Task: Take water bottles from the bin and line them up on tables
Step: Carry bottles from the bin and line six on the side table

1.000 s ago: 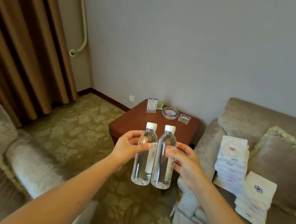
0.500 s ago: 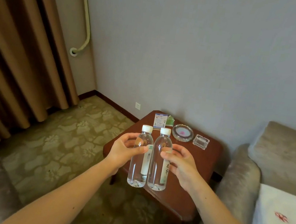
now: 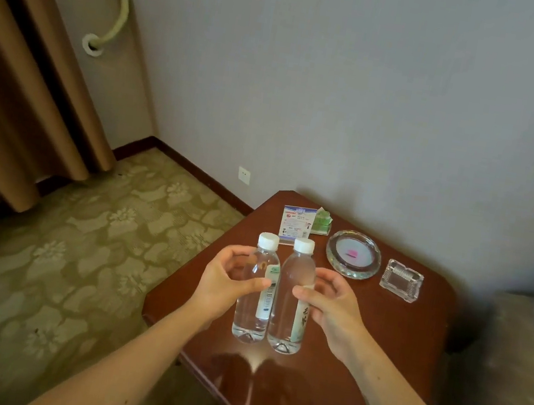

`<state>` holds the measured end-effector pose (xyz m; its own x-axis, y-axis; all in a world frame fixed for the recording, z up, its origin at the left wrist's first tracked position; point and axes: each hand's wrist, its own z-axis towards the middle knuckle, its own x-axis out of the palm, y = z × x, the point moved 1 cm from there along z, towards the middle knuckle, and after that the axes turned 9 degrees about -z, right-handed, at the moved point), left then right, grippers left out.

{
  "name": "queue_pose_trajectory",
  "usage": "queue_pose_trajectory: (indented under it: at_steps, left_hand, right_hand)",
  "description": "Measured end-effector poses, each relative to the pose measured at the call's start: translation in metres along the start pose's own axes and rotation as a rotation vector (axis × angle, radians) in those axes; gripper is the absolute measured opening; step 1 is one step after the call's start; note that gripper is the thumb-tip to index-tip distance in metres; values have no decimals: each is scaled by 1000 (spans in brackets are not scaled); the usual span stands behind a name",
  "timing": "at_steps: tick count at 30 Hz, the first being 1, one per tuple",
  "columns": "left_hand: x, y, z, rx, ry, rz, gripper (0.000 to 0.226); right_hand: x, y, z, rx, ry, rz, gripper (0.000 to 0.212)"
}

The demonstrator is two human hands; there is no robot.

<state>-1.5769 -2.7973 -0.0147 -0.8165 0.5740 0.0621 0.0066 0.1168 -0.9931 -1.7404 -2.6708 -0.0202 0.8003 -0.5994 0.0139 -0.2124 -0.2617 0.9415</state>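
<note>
Wooden table (image 3: 378,326) — left hand (image 3: 222,285) grips barcoded bottle (image 3: 250,319), right hand (image 3: 330,303) second bottle (image 3: 294,276).

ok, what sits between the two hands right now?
Head view: the left bottle and right bottle, upright side by side, gripped by the left hand and right hand.

The left forearm (image 3: 132,355) and right forearm (image 3: 403,396) are bare along all their visible length. The left hand (image 3: 225,286) and right hand (image 3: 330,302) are bare as well, slender-fingered, with short-trimmed thumbnails.
</note>
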Motion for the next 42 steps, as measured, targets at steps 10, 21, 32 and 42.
queue_pose_trajectory:
  at_steps: [10,21,32,42]
  left_hand:
    - [-26,182,102,314,39,0,57]
    - [-22,223,112,518,43,37,58]
    - [-16,231,111,509,72,37,58]
    - [-9,228,105,529,-40,118,57]
  right_hand:
    - [22,-148,128,-250,-82,-38,56]
    - [21,-190,138,-497,-204,-40,55]
    - [20,-210,142,-570,-227,-38,55]
    - [14,-215,142,-557,-111,-134,63]
